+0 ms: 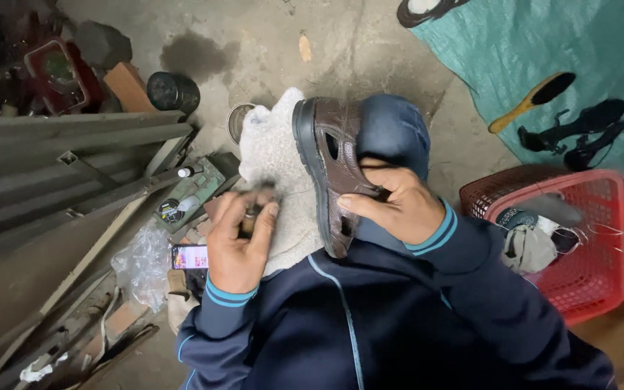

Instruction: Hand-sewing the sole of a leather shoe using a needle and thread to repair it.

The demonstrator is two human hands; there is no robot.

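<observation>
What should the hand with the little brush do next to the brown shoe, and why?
Probably bring the small brush in the left hand across to the brown sandal. The right hand holds the sandal on its side on the knee, the brush is apart from it, and it looks blurred.

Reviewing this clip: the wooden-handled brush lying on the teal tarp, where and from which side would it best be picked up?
Probably by the bare wooden handle of the brush, coming down from above. It lies flat on the teal tarp, handle slanting toward the lower left and the dark bristle head toward the upper right, nothing resting on it. The black strappy sandals lie just right of it, so the handle end looks freer.
</observation>
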